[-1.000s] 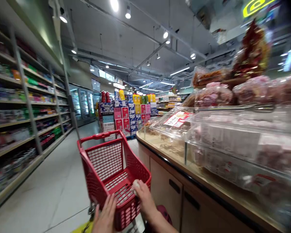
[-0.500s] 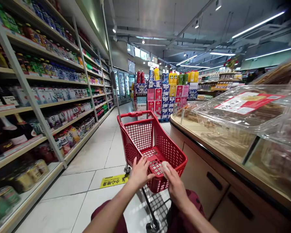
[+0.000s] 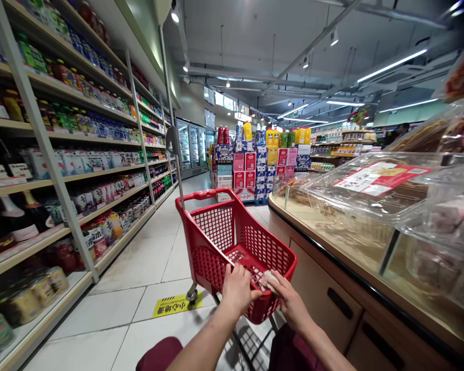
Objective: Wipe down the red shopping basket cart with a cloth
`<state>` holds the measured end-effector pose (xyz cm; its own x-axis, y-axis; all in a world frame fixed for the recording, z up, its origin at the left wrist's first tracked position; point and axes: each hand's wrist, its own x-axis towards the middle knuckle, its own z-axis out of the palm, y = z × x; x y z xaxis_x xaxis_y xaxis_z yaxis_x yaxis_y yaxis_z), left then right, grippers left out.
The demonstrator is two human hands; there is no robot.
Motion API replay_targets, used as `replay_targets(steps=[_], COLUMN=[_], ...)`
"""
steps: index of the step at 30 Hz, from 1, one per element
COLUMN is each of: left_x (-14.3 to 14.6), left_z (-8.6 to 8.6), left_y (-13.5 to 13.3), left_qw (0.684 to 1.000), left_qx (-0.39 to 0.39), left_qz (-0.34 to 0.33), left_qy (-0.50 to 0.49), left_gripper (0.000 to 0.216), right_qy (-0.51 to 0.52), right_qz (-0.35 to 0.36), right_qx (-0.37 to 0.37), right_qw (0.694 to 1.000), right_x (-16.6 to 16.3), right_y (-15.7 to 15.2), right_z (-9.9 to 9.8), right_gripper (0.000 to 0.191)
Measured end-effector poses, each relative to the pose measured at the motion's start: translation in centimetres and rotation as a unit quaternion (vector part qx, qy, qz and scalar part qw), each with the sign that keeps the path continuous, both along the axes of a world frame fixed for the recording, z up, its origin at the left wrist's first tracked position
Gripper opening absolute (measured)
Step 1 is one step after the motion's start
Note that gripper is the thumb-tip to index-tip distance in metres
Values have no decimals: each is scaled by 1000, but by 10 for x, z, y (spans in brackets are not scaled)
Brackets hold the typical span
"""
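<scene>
A red plastic shopping cart with a perforated basket stands in front of my knees, its handle bar on the far side. My left hand lies over the near left rim of the basket, fingers bent over the edge and thumb pointing right. My right hand is at the near right corner of the rim. Between its fingers and thumb is a crumpled white cloth or tissue, touching the basket edge. Inside the basket I see only its red floor; part of the near end is hidden by my hands.
Shelves of drinks line the left side. A glass-fronted counter with clear plastic food boxes stands close on the right. Stacked cartons rise ahead. A yellow floor sign lies by the cart's wheel.
My left hand has moved right and down, its fingers now over the rim. My right hand with the white cloth has shifted slightly right and lower. The cart's handle end appears further left and lower.
</scene>
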<state>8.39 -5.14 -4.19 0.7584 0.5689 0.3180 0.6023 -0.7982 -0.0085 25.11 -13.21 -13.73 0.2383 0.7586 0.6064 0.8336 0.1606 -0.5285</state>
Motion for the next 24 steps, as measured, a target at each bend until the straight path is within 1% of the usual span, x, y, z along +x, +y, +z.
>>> replay_targets(steps=[1, 3, 4, 5, 7, 8, 10, 11, 12, 13, 14, 16, 18, 20, 21, 22, 23, 24], left_x=[2, -2, -8, -16, -33, -40, -50, -51, -51, -50, -47, -42, -37, -36, -37, -40, -43, -47], left_z=[0, 4, 7, 10, 17, 19, 20, 18, 16, 14, 12, 9, 7, 8, 9, 11, 13, 16], left_y=[-1, 6, 14, 23, 42, 50, 59, 60, 59, 56, 53, 46, 41, 38, 38, 38, 38, 38], left_qw=[1000, 999, 999, 999, 997, 997, 997, 998, 999, 999, 1000, 1000, 1000, 999, 999, 999, 999, 999], left_qx=[-5, -16, -24, -30, -33, -28, -7, 3, 9, 12, 11, 0, -11, -13, -10, -5, 2, 9], left_qz=[-14, -37, -29, -6, 55, 66, 56, 47, 40, 33, 23, -3, -19, -27, -35, -40, -38, -31], left_qy=[-4, -4, 1, 9, 30, 39, 43, 36, 27, 18, 12, 10, 10, 12, 15, 19, 21, 22], left_gripper=[53, 50, 51, 53, 53, 51, 47, 47, 46, 46, 46, 46, 48, 51, 52, 52, 52, 51], right_qy=[22, 78, 118, 168, 289, 348, 425, 433, 419, 385, 337, 221, 114, 29, -1, -18, -22, -16], right_qz=[-2, -15, -23, -33, -60, -72, -95, -104, -112, -122, -136, -158, -139, -73, -46, -37, -52, -85], right_qx=[3, 11, 14, 15, 15, 15, 20, 23, 27, 34, 44, 75, 99, 99, 91, 79, 65, 50], right_qw=[1000, 997, 993, 985, 955, 935, 900, 895, 901, 914, 931, 960, 979, 992, 995, 996, 996, 995], right_x=[6, 16, 20, 24, 32, 37, 44, 46, 46, 42, 35, 10, -21, -43, -47, -44, -35, -21], right_y=[-2, -5, -7, -10, -19, -24, -34, -37, -38, -36, -31, -14, 11, 34, 42, 46, 47, 45], right_z=[2, 8, 13, 18, 30, 35, 42, 42, 40, 38, 34, 29, 28, 31, 34, 35, 36, 35], right_gripper=[47, 42, 38, 35, 34, 37, 42, 43, 42, 41, 39, 41, 50, 56, 56, 55, 53, 51])
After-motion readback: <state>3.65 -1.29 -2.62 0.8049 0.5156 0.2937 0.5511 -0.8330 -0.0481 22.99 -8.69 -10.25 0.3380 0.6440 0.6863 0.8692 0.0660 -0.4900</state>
